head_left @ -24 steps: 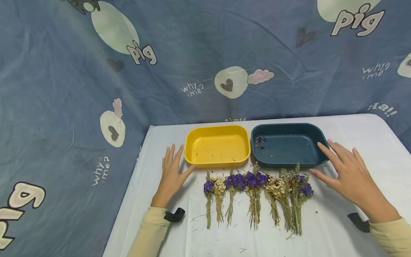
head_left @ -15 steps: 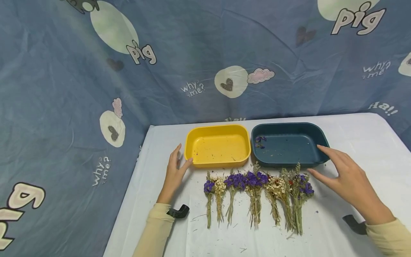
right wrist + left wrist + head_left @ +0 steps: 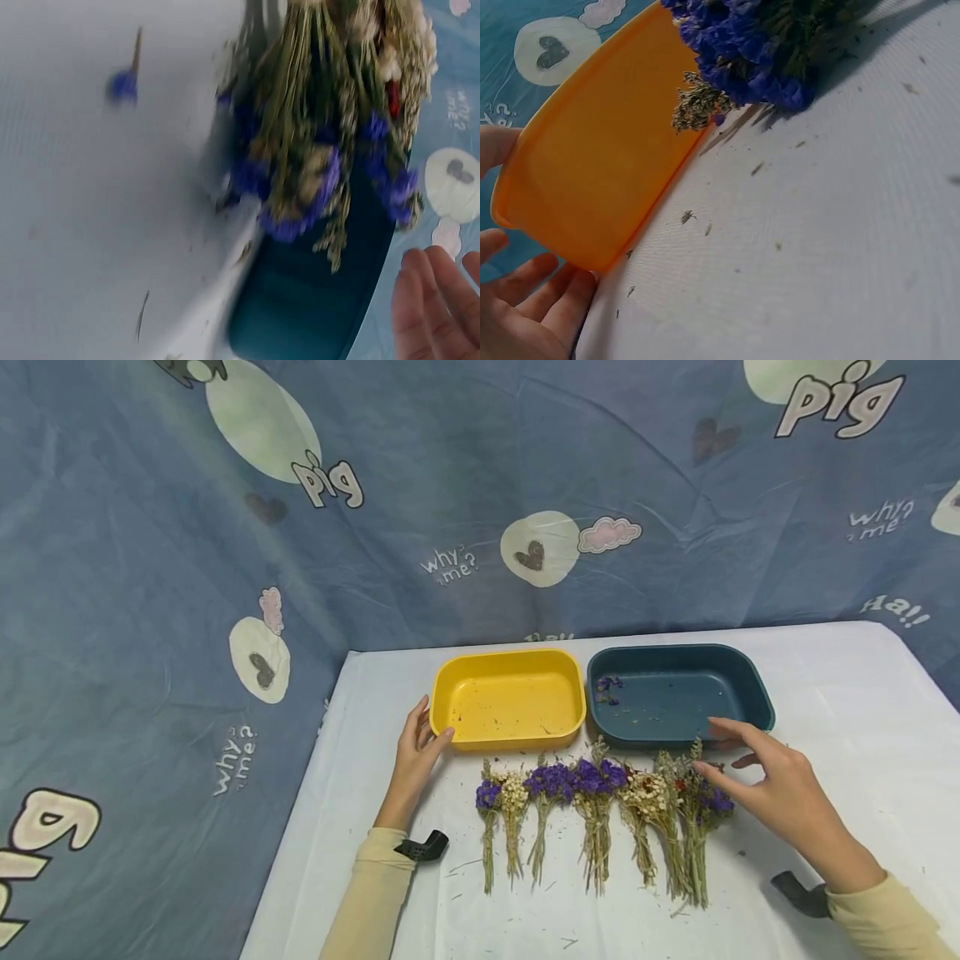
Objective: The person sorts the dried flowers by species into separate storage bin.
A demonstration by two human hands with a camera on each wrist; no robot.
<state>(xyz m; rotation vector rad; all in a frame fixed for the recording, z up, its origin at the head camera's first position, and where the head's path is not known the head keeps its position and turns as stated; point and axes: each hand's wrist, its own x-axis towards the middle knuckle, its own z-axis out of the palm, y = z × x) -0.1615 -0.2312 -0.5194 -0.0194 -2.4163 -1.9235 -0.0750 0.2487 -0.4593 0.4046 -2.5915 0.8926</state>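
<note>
At the left front corner of a yellow tray [image 3: 517, 745] my left hand [image 3: 414, 760] holds on, its thumb over the rim and its fingers against the end wall. In the left wrist view, fingertips [image 3: 574, 296] meet the tray's lower corner. My right hand [image 3: 787, 785] hovers over the rightmost dried flower bunch [image 3: 697, 843], thumb and fingers apart with nothing seen between them. From the right wrist, purple flowers [image 3: 300, 214] hang into view left of the straight fingers [image 3: 435, 315].
A dark blue tray [image 3: 675, 693] stands right of the yellow one, with small purple flowers [image 3: 607, 687] inside. Several dried bunches, among them a purple one [image 3: 594, 781] and a cream one [image 3: 513, 793], lie in a row before the trays. Stem bits dot the white cloth [image 3: 570, 927].
My left hand has closed in on the yellow tray's corner, its spread fingers drawing together. The right hand has moved left and forward, from beside the blue tray to above the rightmost flowers.
</note>
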